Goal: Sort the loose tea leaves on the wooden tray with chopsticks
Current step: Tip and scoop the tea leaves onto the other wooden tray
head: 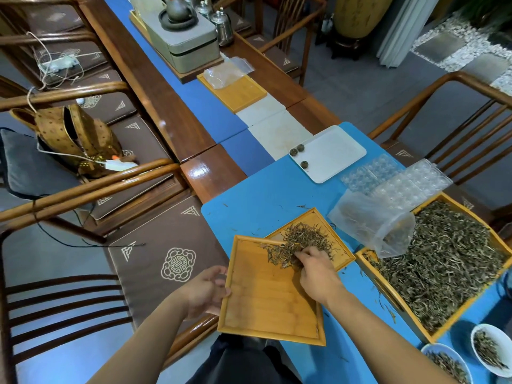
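Gripping the flat rectangular bamboo tray [266, 297] at its nine o'clock edge, the left hand [206, 292] is steadying it while the right hand [315, 268] is pinching the grey-green loose tea leaves [293, 245] piled at twelve o'clock.

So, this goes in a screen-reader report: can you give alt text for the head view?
A right hand rakes tea leaves between two overlapping trays; the left hand holds the near tray by its edge. No chopsticks visible.

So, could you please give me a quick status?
Left hand holding near tray. Right hand fingering tea leaves. No chopsticks visible.
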